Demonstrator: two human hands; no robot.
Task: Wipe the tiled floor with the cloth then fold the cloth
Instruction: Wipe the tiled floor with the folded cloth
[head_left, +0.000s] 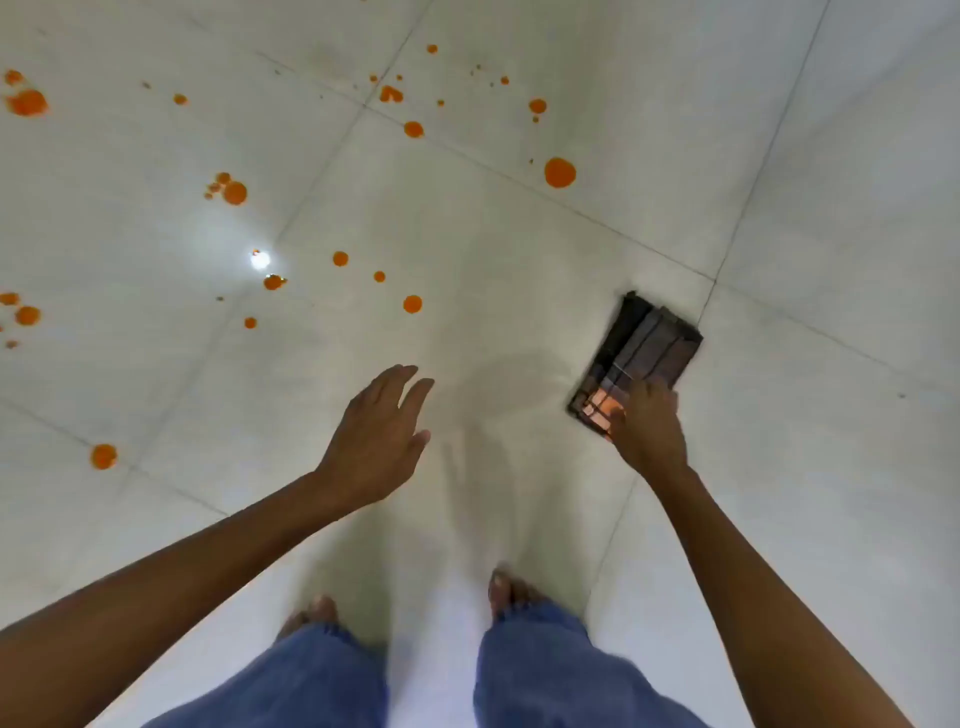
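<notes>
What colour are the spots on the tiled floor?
The spots are orange, seen best in the head view.

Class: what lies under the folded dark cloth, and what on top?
White tiled floor lies under the cloth; that patch is hidden. The right hand covers its near end, blurred.

Orange drops (560, 172), blue jeans (545, 670), bare feet (506, 590).

The right hand (649, 428) covers the near corner of the folded cloth (647, 343); blur hides whether it touches. The jeans (535, 670) hide most of both feet (508, 592).
</notes>
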